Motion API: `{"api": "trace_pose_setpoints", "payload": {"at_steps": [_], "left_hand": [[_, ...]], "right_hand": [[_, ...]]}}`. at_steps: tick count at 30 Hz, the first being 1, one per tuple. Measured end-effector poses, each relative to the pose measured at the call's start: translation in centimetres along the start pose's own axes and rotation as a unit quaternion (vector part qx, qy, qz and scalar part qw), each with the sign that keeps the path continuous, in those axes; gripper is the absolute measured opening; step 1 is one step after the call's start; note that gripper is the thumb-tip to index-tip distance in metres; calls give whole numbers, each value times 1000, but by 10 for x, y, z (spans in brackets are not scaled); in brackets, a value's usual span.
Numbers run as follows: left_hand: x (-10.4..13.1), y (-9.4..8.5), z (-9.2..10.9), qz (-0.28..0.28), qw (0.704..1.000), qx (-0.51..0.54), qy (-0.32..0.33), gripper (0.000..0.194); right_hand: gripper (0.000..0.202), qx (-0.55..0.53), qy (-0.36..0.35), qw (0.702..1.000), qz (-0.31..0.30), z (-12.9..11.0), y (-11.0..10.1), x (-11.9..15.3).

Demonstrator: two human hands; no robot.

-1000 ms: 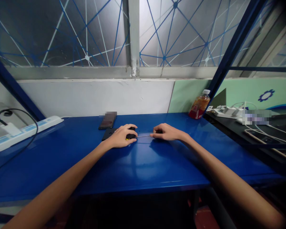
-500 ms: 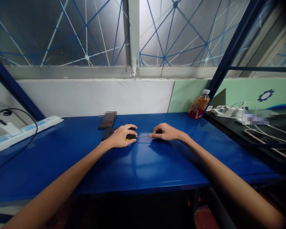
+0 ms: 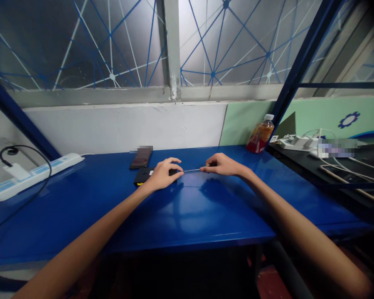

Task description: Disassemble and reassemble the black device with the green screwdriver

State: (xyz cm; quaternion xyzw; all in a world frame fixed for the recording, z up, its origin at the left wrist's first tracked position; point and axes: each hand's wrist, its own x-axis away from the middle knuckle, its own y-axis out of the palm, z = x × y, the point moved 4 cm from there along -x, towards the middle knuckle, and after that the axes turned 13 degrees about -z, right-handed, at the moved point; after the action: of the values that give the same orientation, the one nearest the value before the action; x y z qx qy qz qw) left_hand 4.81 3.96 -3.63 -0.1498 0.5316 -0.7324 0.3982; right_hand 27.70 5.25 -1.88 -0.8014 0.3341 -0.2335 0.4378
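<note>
Between my hands a screwdriver's thin silver shaft [image 3: 191, 170] runs level just above the blue table. My right hand [image 3: 222, 165] is closed round its dark handle, which the fingers mostly hide. At the other end, my left hand [image 3: 164, 173] pinches the tip of the shaft between thumb and forefinger, its other fingers loosely curved. Under and behind the left hand lies a flat black case [image 3: 139, 176] with a yellow strip along its front edge. The hand covers part of this case.
A dark phone [image 3: 141, 158] lies behind the case on the blue table [image 3: 187, 216]. At left stands a white power strip [image 3: 37, 174] with a black cable. A drink bottle [image 3: 261, 135] is at the back right, beside a black surface [image 3: 327, 170] with chargers and cables.
Both hands have risen slightly, the screwdriver shaft with them. My left hand has shifted off the case's right part, and its thumb and forefinger now close on the shaft's tip.
</note>
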Motion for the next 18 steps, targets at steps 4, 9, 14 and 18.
{"api": "trace_pose_setpoints", "payload": {"at_steps": [4,9,14,18], "left_hand": [[-5,7,3,18,998,-50,-20,29],[2,4,0,-16,998,-61,-25,41],[12,-11,-12,-119,988,-90,-49,67],[15,-19,-23,-141,984,-86,-69,71]], "right_hand": [[50,15,28,999,36,9,-13,5],[51,29,39,998,50,12,-17,7],[51,46,46,996,53,12,-16,7],[51,65,48,996,48,12,-15,7]]}}
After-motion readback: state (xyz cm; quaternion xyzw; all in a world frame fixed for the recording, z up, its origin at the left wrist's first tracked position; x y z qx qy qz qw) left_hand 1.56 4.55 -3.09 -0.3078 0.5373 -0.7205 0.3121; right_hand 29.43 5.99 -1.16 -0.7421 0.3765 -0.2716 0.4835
